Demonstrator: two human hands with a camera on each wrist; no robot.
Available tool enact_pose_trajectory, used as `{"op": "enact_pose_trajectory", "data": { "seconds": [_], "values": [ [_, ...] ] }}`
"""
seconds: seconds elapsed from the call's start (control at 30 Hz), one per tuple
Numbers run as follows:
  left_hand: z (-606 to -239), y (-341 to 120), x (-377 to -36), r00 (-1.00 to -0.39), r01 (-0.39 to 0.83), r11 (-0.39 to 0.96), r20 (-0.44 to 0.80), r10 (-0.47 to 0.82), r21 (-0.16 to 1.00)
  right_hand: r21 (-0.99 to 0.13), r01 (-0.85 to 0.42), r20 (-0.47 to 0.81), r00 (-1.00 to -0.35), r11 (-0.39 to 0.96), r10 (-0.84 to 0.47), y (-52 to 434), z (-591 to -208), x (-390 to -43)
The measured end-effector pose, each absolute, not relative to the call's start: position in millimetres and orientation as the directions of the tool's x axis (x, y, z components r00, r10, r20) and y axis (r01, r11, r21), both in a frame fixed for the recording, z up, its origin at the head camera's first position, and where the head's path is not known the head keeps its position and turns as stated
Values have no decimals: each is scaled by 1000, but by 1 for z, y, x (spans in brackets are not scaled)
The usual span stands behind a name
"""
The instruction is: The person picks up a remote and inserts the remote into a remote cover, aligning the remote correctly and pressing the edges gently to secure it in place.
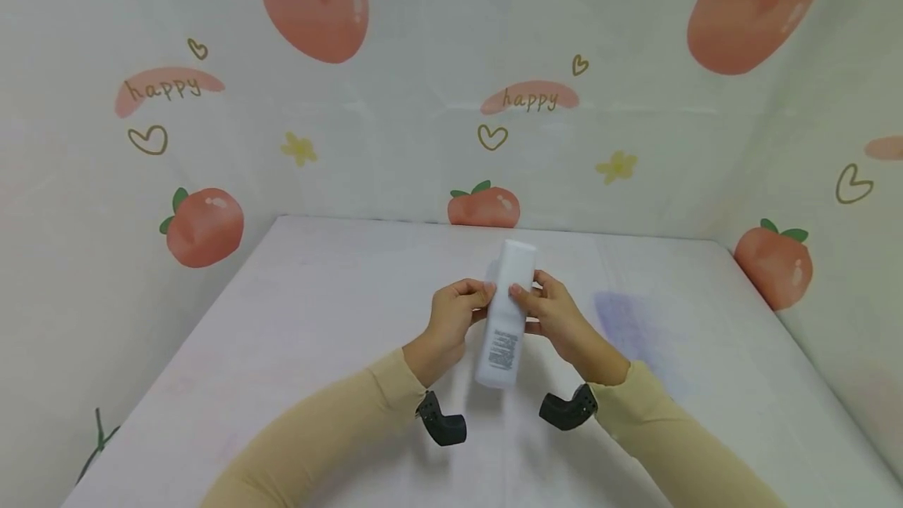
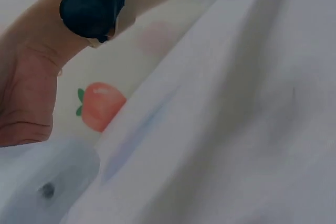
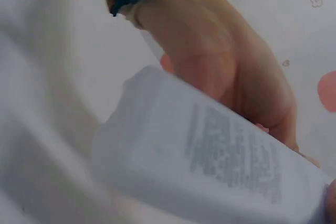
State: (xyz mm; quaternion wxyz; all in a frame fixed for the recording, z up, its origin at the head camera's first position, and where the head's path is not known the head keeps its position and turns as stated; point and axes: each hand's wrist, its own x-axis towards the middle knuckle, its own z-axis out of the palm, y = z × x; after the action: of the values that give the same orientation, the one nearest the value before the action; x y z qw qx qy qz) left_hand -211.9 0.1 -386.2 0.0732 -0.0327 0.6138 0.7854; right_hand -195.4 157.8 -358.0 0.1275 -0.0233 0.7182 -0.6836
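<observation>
Fingers: the fingertips of the left hand and the right hand are curled against opposite sides of a tall white plastic bottle, which is pinched between them.
Bottle: it is held at the centre of the head view, above the white table surface, with its cap end toward the far wall.
Writing on bottle: a block of small dark print is seen on the lower half; it cannot be read in any view.
Right wrist view: the print block is shown large but blurred, with the other hand's palm behind the bottle.
Left wrist view: only a blurred pale corner of the bottle is seen at lower left.
Wrists: a black wrist-mounted camera is worn below each beige sleeve.
Wall writing: "happy" is printed on the peach-patterned backdrop, upper centre and upper left.
</observation>
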Motion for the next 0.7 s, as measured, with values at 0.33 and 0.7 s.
{"op": "enact_pose_trajectory", "data": {
  "seconds": [0.33, 0.7],
  "values": [
    [-368, 6, -222, -962, -267, -185, -271, 3, 946, -984, 121, -143, -975, 131, -171, 148, -359, -188],
    [-367, 5, -237, -925, -361, -244, -378, -24, 900, -984, 71, -96, -983, 161, -153, 138, -368, -191]
  ]
}}
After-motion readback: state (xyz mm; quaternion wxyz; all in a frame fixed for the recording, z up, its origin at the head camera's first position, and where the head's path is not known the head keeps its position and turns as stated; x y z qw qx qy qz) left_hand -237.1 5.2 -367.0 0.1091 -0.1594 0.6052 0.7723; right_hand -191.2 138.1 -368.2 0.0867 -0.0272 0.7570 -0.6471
